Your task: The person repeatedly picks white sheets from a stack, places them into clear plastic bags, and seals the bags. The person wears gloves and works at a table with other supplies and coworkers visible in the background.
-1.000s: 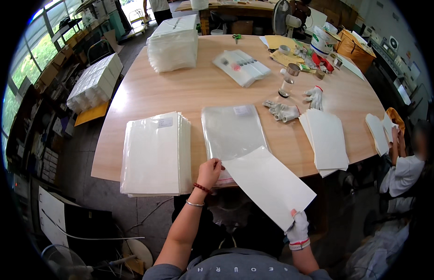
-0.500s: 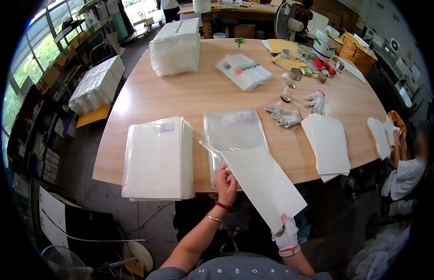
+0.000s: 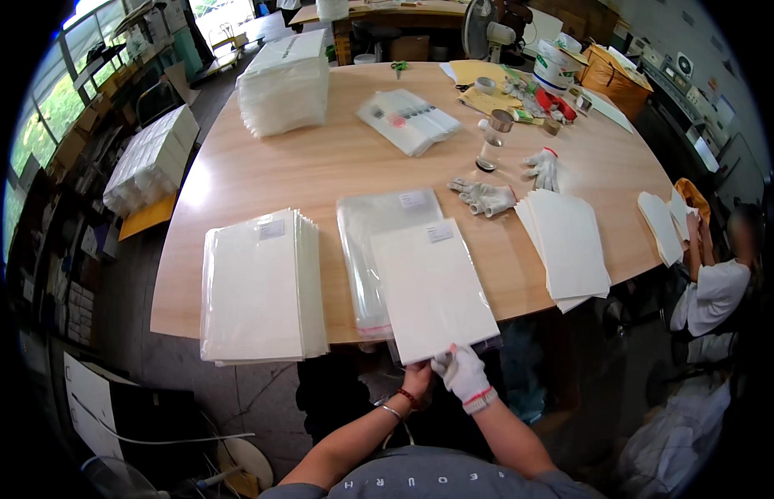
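Observation:
A white paper sheet (image 3: 433,295) lies inside a clear plastic bag (image 3: 489,342) with a small label near its top. My left hand (image 3: 418,382), bare and wearing bracelets, is closed on the bag's near edge, its fingers partly hidden underneath. My right hand (image 3: 463,372), in a white knit glove, pinches the sheet's near edge right beside it. Under the sheet's left side rests a stack of empty clear bags (image 3: 358,274). Farther left stands a thick pile of bagged white sheets (image 3: 252,291). Loose white sheets (image 3: 567,245) are fanned out to the right.
Two spare gloves (image 3: 484,198) (image 3: 542,169) lie beyond the sheets, near a clear jar (image 3: 490,154). Packed plastic bundles (image 3: 285,87) stand at the table's far left. At the right edge a person (image 3: 715,283) sits handling white pieces. A fan (image 3: 480,31) stands behind.
The sheet has gone from slanting at the bag's mouth to lying straight inside it. My right hand has moved up and left, beside my left hand, which has come nearer to me.

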